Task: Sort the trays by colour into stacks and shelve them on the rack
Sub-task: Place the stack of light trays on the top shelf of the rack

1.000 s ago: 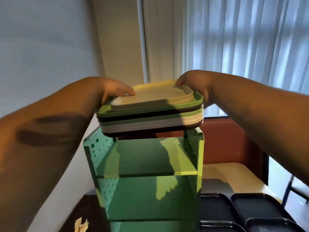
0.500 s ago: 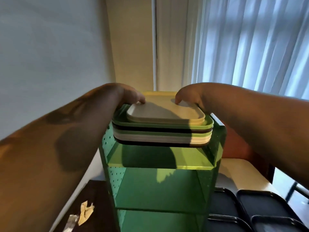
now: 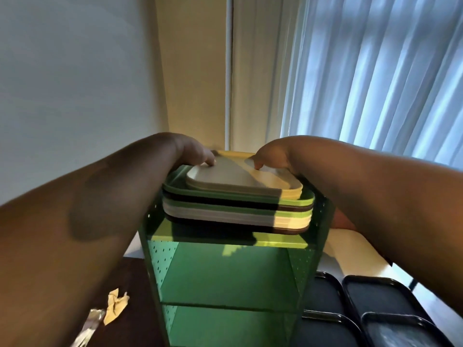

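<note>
I see both bare hands on a mixed stack of trays [image 3: 238, 209] at the top shelf of the green rack [image 3: 225, 276]. My left hand [image 3: 193, 151] sits at the stack's far left corner with a fingertip pressed on the top tray, and my right hand [image 3: 273, 154] sits at the far right corner, thumb tip touching that same tray; each grip is closed on the stack's far edge, though the fingers behind it are hidden. The top tray is a small cream one [image 3: 240, 176], lying inside a wider green tray [image 3: 295, 204]; beneath come a dark band, another green, pale grey-white layers and a dark brown tray at the bottom. The stack lies between the rack's perforated side panels, its bottom level and close over the lit yellow-green front lip of the shelf [image 3: 225, 237]; whether it rests fully on the shelf I cannot tell. The two lower shelves show bare green floors. The rack stands on a dark bench [image 3: 135, 326], where crumpled paper scraps [image 3: 115, 305] lie left of its base. To the right, dark trays [image 3: 375, 299] lie side by side, near the rack's foot.
</note>
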Available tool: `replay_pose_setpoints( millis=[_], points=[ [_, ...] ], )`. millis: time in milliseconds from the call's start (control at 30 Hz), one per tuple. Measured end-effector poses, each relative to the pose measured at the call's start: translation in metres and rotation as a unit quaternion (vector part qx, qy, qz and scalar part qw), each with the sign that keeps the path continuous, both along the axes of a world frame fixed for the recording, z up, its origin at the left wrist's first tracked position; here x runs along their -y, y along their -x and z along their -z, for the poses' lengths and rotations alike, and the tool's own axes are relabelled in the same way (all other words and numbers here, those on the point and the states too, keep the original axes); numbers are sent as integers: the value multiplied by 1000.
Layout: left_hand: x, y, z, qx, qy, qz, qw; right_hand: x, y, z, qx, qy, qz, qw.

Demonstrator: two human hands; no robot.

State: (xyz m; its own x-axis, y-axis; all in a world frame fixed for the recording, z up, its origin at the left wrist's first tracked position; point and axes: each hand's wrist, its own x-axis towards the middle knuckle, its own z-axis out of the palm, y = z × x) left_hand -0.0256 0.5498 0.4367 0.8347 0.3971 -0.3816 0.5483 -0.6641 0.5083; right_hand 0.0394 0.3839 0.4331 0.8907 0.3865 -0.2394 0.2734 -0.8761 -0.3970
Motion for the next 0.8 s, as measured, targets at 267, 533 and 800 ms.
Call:
replay_pose_setpoints(
  millis=[267,533,800],
  points=[
    [5,-8,19,-5,29,0,1000,-3,5,16,43,116,-21,992],
    [44,-2,-3,186,-178,64,964,15,18,-6,167,51,-34,984],
    [127,-27,-35,350,-88,157,919,97,-7,-29,202,-263,47,942]
  ],
)
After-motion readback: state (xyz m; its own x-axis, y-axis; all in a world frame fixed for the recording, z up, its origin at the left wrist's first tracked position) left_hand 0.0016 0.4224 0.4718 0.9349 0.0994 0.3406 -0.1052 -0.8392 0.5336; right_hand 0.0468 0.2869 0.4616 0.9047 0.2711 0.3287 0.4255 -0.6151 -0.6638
